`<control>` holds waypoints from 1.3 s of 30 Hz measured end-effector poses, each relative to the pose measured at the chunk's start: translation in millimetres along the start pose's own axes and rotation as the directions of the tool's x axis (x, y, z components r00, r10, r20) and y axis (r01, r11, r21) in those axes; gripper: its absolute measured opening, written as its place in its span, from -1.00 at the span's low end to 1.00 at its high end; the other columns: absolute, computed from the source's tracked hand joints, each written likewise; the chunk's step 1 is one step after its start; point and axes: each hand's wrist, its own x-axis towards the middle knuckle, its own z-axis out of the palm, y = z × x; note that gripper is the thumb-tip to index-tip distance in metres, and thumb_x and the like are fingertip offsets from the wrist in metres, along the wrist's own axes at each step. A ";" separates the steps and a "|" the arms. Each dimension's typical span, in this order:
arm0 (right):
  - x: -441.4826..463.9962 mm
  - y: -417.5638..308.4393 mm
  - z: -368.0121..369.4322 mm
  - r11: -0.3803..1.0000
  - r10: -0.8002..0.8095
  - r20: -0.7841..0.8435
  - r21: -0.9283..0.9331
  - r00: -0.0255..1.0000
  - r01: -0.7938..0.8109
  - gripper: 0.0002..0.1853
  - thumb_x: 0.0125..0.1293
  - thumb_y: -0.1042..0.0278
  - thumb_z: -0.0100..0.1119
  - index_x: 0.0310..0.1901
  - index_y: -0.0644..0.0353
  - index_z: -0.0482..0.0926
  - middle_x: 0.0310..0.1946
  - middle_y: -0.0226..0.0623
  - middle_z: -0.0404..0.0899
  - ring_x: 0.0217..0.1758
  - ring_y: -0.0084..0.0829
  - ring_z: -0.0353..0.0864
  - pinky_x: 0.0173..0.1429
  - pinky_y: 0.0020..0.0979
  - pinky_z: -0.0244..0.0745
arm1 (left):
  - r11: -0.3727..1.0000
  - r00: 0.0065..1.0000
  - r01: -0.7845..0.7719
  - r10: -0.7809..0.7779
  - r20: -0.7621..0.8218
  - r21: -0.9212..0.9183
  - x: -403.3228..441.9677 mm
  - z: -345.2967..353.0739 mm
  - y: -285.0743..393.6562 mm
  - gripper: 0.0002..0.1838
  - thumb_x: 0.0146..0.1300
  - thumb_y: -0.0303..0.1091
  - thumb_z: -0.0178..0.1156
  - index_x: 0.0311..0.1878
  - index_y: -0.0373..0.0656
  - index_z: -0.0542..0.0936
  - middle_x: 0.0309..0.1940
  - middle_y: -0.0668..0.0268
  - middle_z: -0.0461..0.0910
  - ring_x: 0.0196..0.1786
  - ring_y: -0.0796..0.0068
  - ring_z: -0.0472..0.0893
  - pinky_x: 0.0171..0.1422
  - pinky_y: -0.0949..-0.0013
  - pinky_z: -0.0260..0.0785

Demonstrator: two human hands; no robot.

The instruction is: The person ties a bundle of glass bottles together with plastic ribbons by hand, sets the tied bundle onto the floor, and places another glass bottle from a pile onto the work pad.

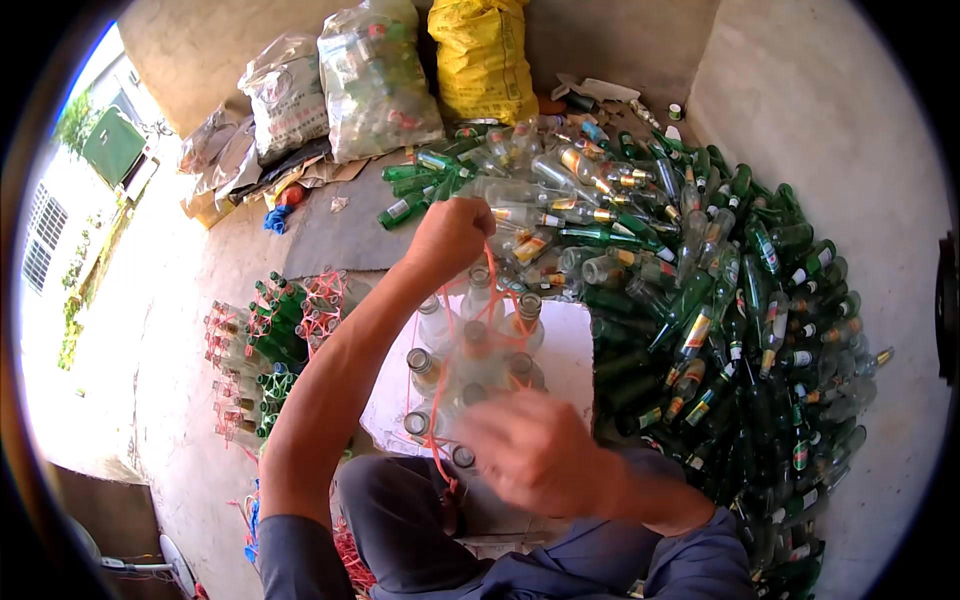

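Above clustered clear glass bottles (476, 342), left hand (450, 238) has its grip clenched around pink plastic twine (491, 262), likely for tension; right hand (545, 455) blurred, can't tell grip.

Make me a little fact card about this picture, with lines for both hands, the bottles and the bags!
Left hand: raised in a fist, gripping pink string
Right hand: blurred, over the nearer bottles; can't tell if it holds anything
Middle: clear bottles standing on a pale board, string around them
Right side: big pile of loose bottles, green and clear
Left side: tied bottle bundles
Back: yellow bag beside a see-through bag full of things
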 end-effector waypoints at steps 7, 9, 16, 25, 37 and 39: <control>32.7 88.1 3.5 0.948 0.116 -0.429 -0.221 0.896 -0.228 -0.29 -0.02 0.16 0.55 0.11 0.42 0.49 -0.06 -0.01 0.58 -0.06 0.03 0.63 0.03 -0.12 0.54 | 0.982 0.982 -0.186 0.186 -0.007 -0.002 -0.1 -7.0 9.8 -0.88 0.15 -0.49 0.18 -0.34 -0.19 0.71 -0.40 0.02 0.68 -0.28 -0.07 0.67 -0.14 0.12 0.52; 38.2 91.4 10.5 0.946 0.206 -0.393 -0.153 0.896 -0.285 -0.23 -0.05 0.06 0.58 0.11 0.43 0.49 -0.08 0.02 0.58 -0.09 0.06 0.64 0.00 -0.10 0.56 | 0.975 0.976 -0.218 0.218 -0.008 0.031 1.5 -3.9 9.6 -0.88 0.16 -0.47 0.19 -0.33 -0.18 0.71 -0.39 0.02 0.67 -0.28 -0.07 0.67 -0.14 0.10 0.52; 51.6 83.8 6.2 0.849 0.459 -0.163 -0.209 0.873 -0.485 -0.09 -0.07 -0.32 0.48 0.03 0.47 0.56 -0.10 0.06 0.62 -0.11 0.01 0.70 -0.02 -0.10 0.61 | 0.968 0.971 -0.239 0.238 0.018 0.081 1.9 -5.4 6.0 -0.89 0.18 -0.43 0.20 -0.30 -0.15 0.70 -0.39 0.03 0.67 -0.26 -0.08 0.67 -0.14 0.08 0.52; 60.7 84.0 19.7 0.828 0.426 -0.292 -0.254 0.856 -0.499 -0.26 0.00 -0.40 0.40 -0.33 0.34 0.67 -0.36 0.00 0.60 -0.29 -0.05 0.69 -0.21 -0.12 0.59 | 0.955 0.962 -0.273 0.275 0.001 0.119 7.2 2.2 6.8 -0.94 0.17 -0.48 0.21 -0.33 -0.17 0.67 -0.43 0.12 0.68 -0.29 0.03 0.70 -0.14 0.19 0.55; 62.8 86.4 19.3 0.846 0.444 -0.277 -0.184 0.852 -0.500 -0.33 -0.03 -0.27 0.48 -0.33 0.35 0.66 -0.41 -0.05 0.61 -0.34 -0.04 0.69 -0.21 -0.10 0.59 | 0.973 0.969 -0.227 0.229 -0.097 0.030 18.4 10.7 2.5 -0.90 0.13 -0.48 0.17 -0.34 -0.13 0.66 -0.44 -0.01 0.63 -0.31 -0.14 0.64 -0.21 0.00 0.48; 63.7 85.0 18.0 0.846 0.455 -0.268 -0.166 0.849 -0.506 -0.35 -0.02 -0.26 0.48 -0.33 0.34 0.66 -0.42 -0.06 0.62 -0.34 -0.04 0.69 -0.21 -0.10 0.58 | 0.977 0.973 -0.208 0.211 -0.096 0.034 19.8 5.9 2.7 -0.91 0.13 -0.48 0.17 -0.34 -0.13 0.66 -0.44 -0.01 0.63 -0.31 -0.14 0.64 -0.22 0.00 0.48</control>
